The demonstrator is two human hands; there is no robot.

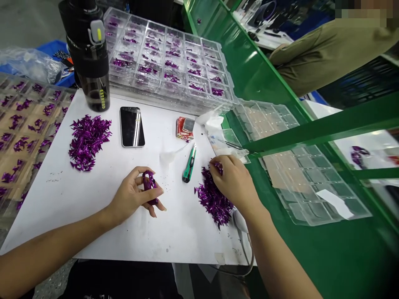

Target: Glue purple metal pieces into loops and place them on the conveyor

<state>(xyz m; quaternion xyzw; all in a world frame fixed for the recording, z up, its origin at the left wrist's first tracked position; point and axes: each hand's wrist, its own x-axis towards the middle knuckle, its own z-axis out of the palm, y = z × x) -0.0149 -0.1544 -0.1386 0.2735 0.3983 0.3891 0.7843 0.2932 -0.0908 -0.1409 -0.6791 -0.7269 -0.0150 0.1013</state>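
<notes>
The left hand (132, 197) curls closed around a small purple bunch (149, 187); the right hand (232, 182) pinches at the purple pile (213, 199) by the white sheet's (75, 211) right edge (a careless sweep could spill pieces off or catch the green knife (189, 163)).

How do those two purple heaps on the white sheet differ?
The heap by the phone lies untouched, while the heap by the green cutter has the right hand on it. The first sits farther from the person, the second nearer. Both are loose, shiny, pointed purple pieces.
</notes>
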